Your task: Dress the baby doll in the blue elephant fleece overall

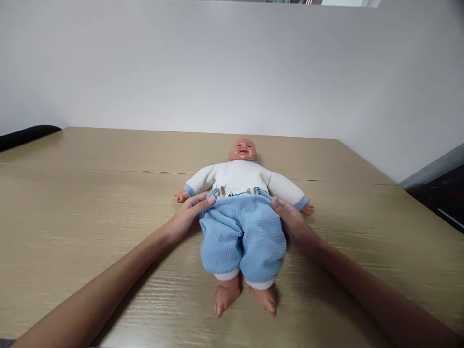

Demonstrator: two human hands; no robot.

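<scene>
A baby doll (pixel 242 151) lies on its back on the wooden table, head toward the wall and bare feet toward me. It wears a white top (pixel 241 175) with blue cuffs and fluffy blue pants (pixel 223 241) with white hems. My left hand (pixel 192 210) grips the waistband at the left side, thumb on top and fingers partly hidden behind the cloth. At the opposite side of the waistband, my right hand (pixel 290 215) has its fingers closed on the pants. Blue and brown trim of the top shows just above the waistband.
The light wood table (pixel 108 193) has a seam running across it behind the doll's arms. A pale wall (pixel 203 67) stands at its far edge. Black objects are at the left edge (pixel 29 135) and right edge (pixel 445 193) of the view.
</scene>
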